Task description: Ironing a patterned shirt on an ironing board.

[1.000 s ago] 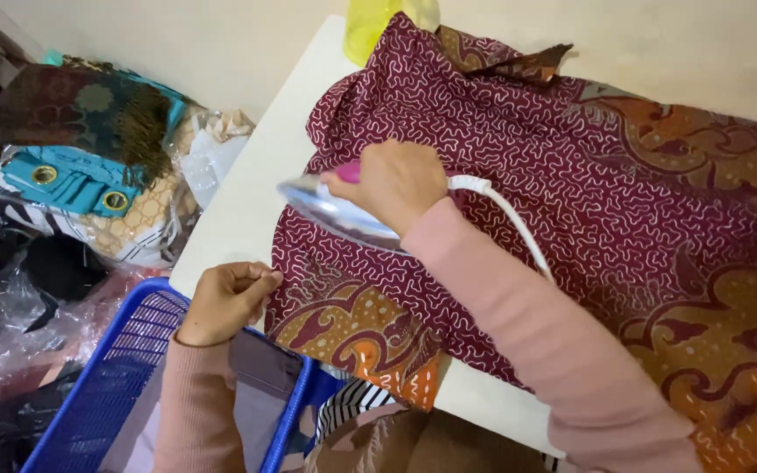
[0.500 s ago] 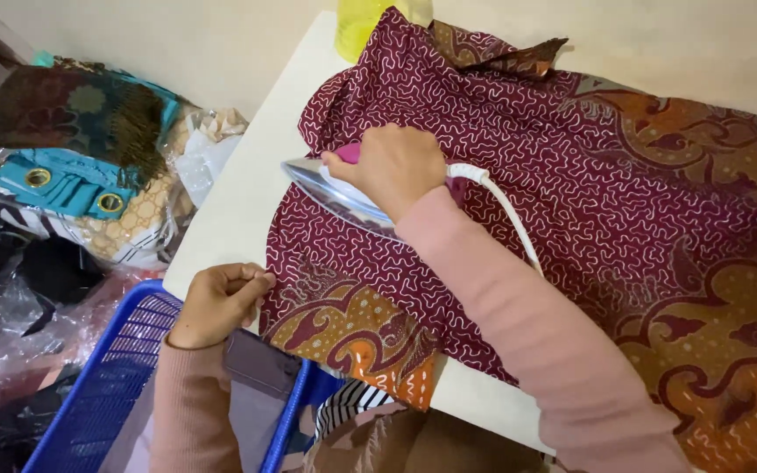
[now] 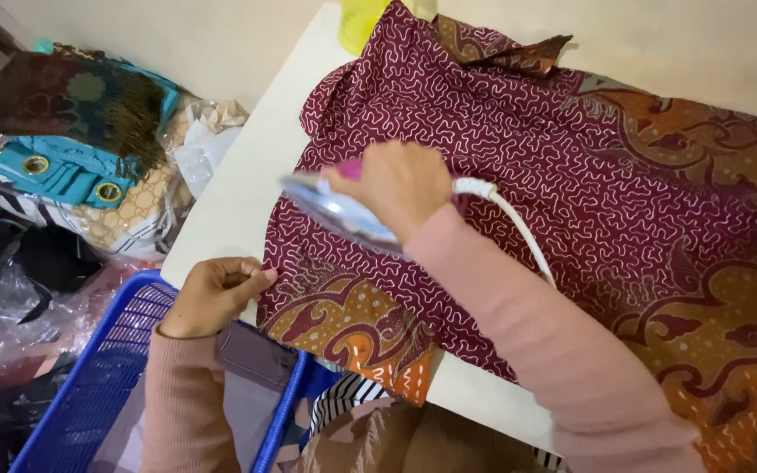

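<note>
Since the earlier frame, iron [image 3: 335, 210] slid toward the cloth [image 3: 519, 175] edge. I note right hand [image 3: 400, 184] closed on its handle; left hand [image 3: 212, 293] pinches the hem just below-left, nearer.

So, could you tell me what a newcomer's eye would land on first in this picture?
Most likely the maroon patterned cloth spread across the white table, with the right hand gripping an iron on it. Next, the left hand pinching the cloth's near edge, above a blue basket at lower left.
</note>
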